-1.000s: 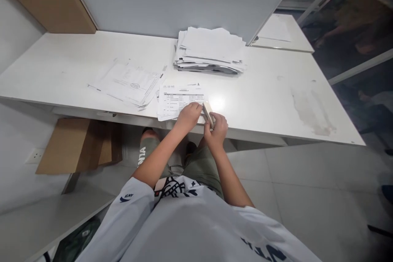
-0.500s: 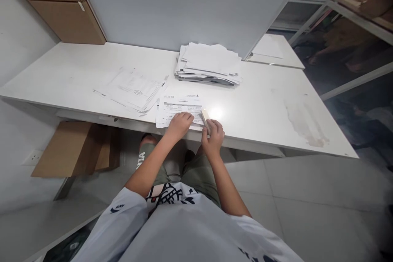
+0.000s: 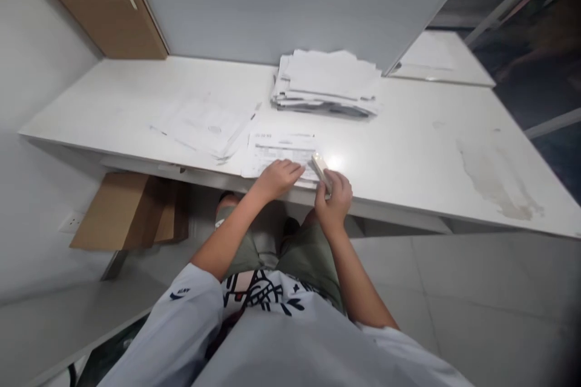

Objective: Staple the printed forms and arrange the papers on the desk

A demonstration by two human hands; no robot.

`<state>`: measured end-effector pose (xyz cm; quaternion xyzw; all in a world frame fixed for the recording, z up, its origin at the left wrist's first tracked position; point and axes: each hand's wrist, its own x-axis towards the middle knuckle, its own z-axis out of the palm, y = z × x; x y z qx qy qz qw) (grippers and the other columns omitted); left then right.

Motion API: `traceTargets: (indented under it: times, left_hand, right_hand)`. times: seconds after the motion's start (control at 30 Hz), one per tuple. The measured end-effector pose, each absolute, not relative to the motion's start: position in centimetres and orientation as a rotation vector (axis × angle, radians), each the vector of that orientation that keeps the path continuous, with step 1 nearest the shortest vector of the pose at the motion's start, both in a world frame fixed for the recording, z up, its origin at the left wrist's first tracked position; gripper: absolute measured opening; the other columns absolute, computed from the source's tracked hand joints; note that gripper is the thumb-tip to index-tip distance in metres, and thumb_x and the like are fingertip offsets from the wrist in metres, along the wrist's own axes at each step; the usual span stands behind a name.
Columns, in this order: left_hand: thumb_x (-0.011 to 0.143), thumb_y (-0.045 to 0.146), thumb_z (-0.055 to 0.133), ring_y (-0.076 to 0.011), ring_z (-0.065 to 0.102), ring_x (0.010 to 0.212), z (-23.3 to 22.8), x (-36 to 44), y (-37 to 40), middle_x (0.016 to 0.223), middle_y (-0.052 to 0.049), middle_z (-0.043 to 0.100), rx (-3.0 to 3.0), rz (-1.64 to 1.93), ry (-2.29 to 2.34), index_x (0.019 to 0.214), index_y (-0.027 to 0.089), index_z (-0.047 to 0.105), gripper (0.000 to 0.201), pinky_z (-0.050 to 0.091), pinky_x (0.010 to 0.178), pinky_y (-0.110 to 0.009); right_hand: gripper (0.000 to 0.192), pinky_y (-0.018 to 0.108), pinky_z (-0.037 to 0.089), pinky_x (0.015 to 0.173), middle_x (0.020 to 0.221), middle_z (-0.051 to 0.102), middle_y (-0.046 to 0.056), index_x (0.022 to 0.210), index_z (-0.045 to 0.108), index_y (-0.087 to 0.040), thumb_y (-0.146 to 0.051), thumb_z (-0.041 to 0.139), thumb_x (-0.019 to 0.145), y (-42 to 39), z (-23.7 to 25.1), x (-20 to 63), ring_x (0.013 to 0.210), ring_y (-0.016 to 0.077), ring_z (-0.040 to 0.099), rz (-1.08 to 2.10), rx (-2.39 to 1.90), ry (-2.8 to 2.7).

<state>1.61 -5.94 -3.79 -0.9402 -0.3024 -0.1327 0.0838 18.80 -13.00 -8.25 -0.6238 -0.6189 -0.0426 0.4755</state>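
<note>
Printed form sheets (image 3: 281, 151) lie flat at the near edge of the white worktop (image 3: 408, 151). Left hand (image 3: 276, 176) rests palm-down on the sheets, fingers spread and pinning them. Right hand (image 3: 336, 196) has its fingers closed around a small cream stapler (image 3: 320, 167), set at the sheets' right edge. Judgement: paper is light, limp and slippery sheet on sheet; best pressed flat near the corner. Stapler is rigid; grip along its body. Paper stack (image 3: 329, 81) sits farther back; loose sheets (image 3: 206, 127) to the left.
</note>
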Motion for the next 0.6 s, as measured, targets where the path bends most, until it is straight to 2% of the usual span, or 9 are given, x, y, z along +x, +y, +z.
traceTargets:
  times: [0.1, 0.2, 0.37, 0.6]
  left_hand:
    - [0.098, 0.015, 0.041, -0.0247, 0.056, 0.104, -3.6, 3.5, -5.5, 0.115, -0.012, 0.064, -2.871, -0.369, -1.016, 0.125, 0.017, 0.057, 0.032, 0.046, 0.079, -0.037]
    - [0.097, 0.014, 0.04, -0.0273, 0.053, 0.107, -3.6, 5.2, -5.2, 0.114, -0.013, 0.063, -2.882, -0.395, -1.132, 0.121, 0.016, 0.06, 0.03, 0.044, 0.082, -0.039]
    - [0.098, 0.014, 0.038, -0.0284, 0.053, 0.103, -3.0, 5.6, -6.0, 0.11, -0.013, 0.063, -2.863, -0.382, -1.136, 0.114, 0.014, 0.061, 0.028, 0.042, 0.08, -0.041]
    - [0.097, 0.011, 0.04, -0.027, 0.054, 0.096, -3.4, 4.7, -6.0, 0.098, -0.011, 0.064, -2.784, -0.362, -1.032, 0.103, 0.012, 0.062, 0.023, 0.041, 0.075, -0.04]
  right_hand:
    - [0.034, 0.048, 0.045, 0.095, 0.116, 0.055, 0.015, 0.122, 0.057, -0.018, -0.026, 0.044, 0.092, -13.0, -8.3, 19.4, 0.114, 0.0285, 0.052, -0.042, -1.564, -1.521]
    - [0.034, 0.05, 0.043, 0.095, 0.117, 0.051, 0.015, 0.124, 0.055, -0.018, -0.027, 0.042, 0.094, -12.7, -8.6, 19.6, 0.117, 0.0291, 0.05, -0.051, -1.627, -1.541]
    - [0.025, 0.045, 0.047, 0.09, 0.11, 0.057, 0.014, 0.109, 0.058, -0.018, -0.032, 0.043, 0.096, -12.1, -8.0, 19.4, 0.105, 0.026, 0.056, -0.196, -1.654, -1.555]
    - [0.015, 0.036, 0.05, 0.08, 0.108, 0.06, 0.014, 0.093, 0.058, -0.019, -0.022, 0.044, 0.091, -10.9, -7.5, 19.8, 0.096, 0.023, 0.057, -0.213, -1.518, -1.704]
